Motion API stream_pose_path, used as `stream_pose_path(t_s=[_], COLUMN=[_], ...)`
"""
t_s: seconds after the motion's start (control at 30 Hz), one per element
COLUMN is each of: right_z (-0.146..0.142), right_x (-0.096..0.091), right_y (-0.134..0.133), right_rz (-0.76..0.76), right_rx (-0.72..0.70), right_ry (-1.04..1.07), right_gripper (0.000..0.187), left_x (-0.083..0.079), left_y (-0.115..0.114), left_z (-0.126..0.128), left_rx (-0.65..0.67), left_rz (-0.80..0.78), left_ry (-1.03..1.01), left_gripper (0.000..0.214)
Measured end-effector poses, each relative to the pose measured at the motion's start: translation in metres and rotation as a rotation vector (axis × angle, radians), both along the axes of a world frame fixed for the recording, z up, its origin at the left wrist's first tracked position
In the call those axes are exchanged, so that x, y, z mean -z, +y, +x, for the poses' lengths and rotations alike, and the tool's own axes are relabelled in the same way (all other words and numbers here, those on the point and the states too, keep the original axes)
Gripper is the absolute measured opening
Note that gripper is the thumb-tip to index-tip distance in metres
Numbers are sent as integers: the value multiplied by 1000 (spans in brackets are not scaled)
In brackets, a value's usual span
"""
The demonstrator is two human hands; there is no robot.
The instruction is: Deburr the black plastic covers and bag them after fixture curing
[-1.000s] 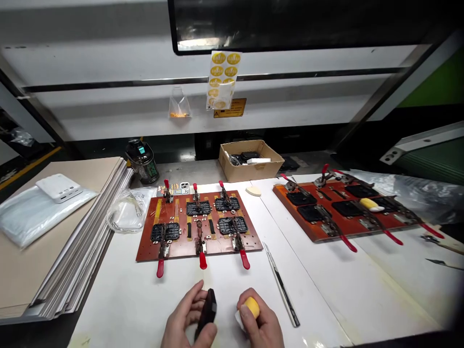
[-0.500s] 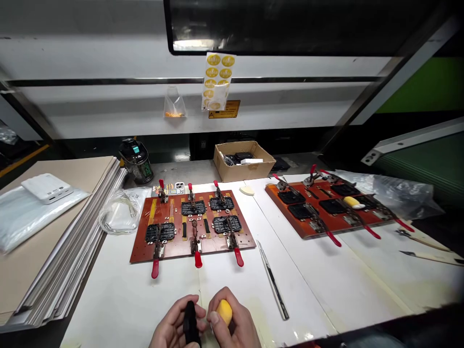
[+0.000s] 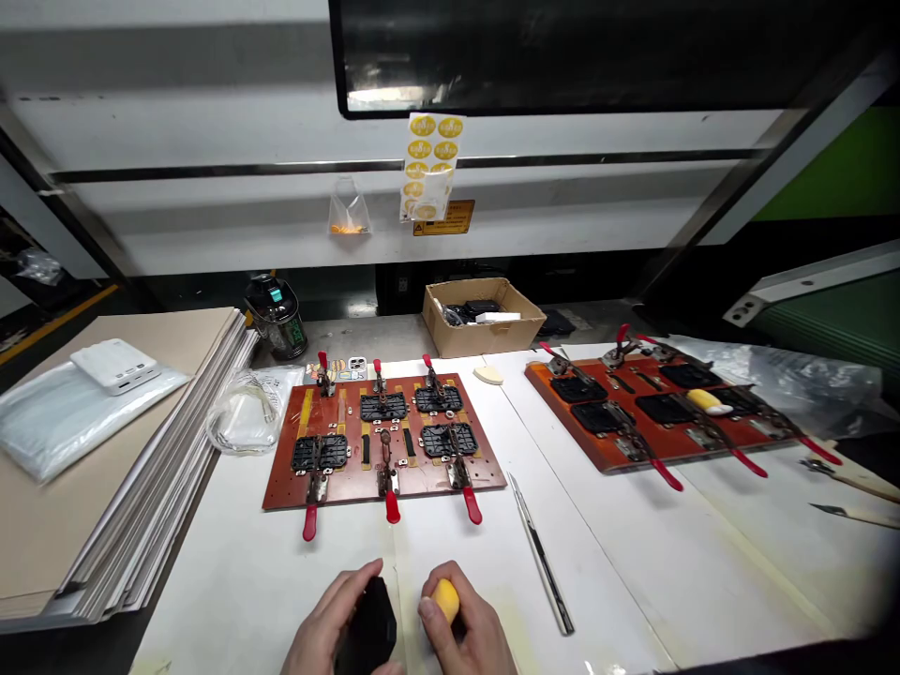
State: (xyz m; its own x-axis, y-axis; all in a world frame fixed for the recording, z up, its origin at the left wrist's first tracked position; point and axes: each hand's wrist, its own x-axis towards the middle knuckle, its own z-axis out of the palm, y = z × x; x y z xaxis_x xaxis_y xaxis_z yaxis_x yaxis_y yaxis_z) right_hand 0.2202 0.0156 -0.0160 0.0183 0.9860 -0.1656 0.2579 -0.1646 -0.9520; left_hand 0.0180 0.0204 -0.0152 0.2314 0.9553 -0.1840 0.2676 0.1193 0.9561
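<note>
At the bottom of the head view, my left hand [image 3: 324,626] grips a flat black plastic part [image 3: 371,630], its broad face now turned partly upward. Just to the right, my right hand [image 3: 470,630] is closed around a small yellow sponge [image 3: 445,600], thumb pressed against its side. A gap separates the two hands. Beyond them lies a red-brown fixture board [image 3: 352,492] with red-handled toggle clamps, several of them over black plastic parts [image 3: 450,439]. A slim craft knife [image 3: 541,553] rests on the white table to the right of my hands.
A second clamp board [image 3: 611,459] sits at the right, bearing a yellow-and-white sponge [image 3: 707,402]. Behind are an open cardboard box [image 3: 485,335] and a dark bottle [image 3: 277,319]. Stacked cardboard sheets [image 3: 141,525] stand left. Pointed tools [image 3: 854,514] lie at far right.
The black part has turned from edge-on to show more of its face. My right hand with the sponge has moved slightly away from it. The whole view has shifted a little.
</note>
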Motion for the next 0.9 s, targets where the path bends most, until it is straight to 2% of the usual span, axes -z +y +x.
stream_pose_path(t_s=[0.1,0.17,0.27,0.37,0.4,0.47,0.53,0.57,0.63,0.7,0.77,0.8,0.87,0.9], right_z=[-1,1,7,14,15,15,15,16,22,33,46,52,62,65], right_x=[3,5,8,6,5,4,1,-1,-8,-18,-29,-33,-36,-35], right_y=[-1,-3,-5,-1,1,6,10,12,16,23,35,42,58,64], right_rz=[18,24,21,45,79,178,278,321,380,337,150,37,-120,-148], right_rx=[-4,5,29,26,9,-50,-110,-114,-32,133,243,246,180,140], right_ry=[-21,-28,-58,-223,-303,-465,-578,-604,-605,-617,-674,-690,-659,-615], right_gripper=[43,43,41,36,32,25,32,33,23,25,35,40,49,53], left_x=[12,22,40,45,41,20,-13,-31,-63,-81,-83,-80,-69,-63], left_y=[4,8,12,11,10,12,24,34,65,105,146,164,192,201], left_z=[-9,-14,-20,-21,-20,-14,-1,9,33,63,93,107,128,135], left_rx=[23,104,210,202,172,70,-22,-21,90,282,351,377,427,448], left_rz=[193,293,417,518,547,601,650,676,690,571,544,531,503,491], left_ry=[303,435,566,642,649,633,592,575,576,722,770,792,832,849], left_gripper=[76,79,79,75,69,51,34,31,30,36,32,32,29,28])
